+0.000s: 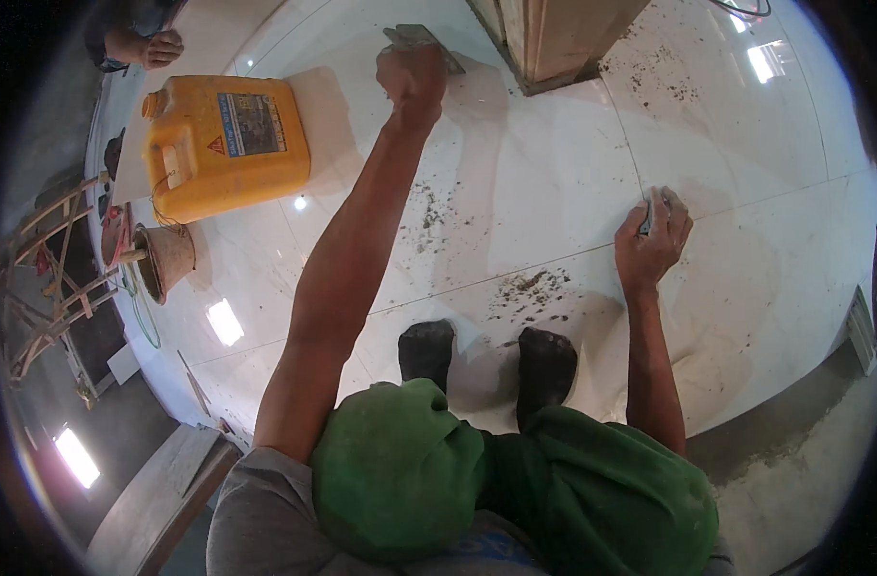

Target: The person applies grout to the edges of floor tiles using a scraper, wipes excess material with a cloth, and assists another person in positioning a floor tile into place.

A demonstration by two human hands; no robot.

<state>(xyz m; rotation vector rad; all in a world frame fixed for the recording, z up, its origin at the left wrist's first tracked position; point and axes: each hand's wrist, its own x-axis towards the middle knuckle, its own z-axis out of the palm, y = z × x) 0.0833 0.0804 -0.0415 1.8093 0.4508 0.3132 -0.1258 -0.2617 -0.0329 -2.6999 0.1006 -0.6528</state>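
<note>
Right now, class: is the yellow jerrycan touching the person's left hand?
Apart. The head view shows the yellow jerrycan lying on the tiled floor, with bare white tile between it and the left hand, which grips a trowel.

The left hand (412,75) covers most of a flat grey tool (421,38); only its blade ends show. The right hand (652,235) hides a small grey object (646,223) (kind unclear). A second person's hand (160,48) is cut off at the top edge. The pillar base (554,38) runs out of frame.
</note>
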